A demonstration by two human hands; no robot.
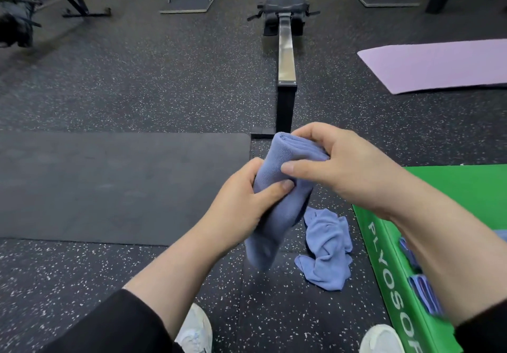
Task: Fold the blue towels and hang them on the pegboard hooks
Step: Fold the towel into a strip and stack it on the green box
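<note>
The folded blue towel (277, 201) is held in the air above the speckled rubber floor (164, 91), between both hands. The left hand (241, 201) grips its middle, thumb across the front. The right hand (329, 160) pinches its upper folded end. A second, crumpled blue towel (327, 248) lies on the floor just beside the green plyo box (466, 188); folded blue towels (425, 295) lie on the box, partly hidden by the right forearm

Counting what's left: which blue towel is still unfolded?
The crumpled blue towel on the speckled floor; the other, folded blue towel is gripped in both hands.
</note>
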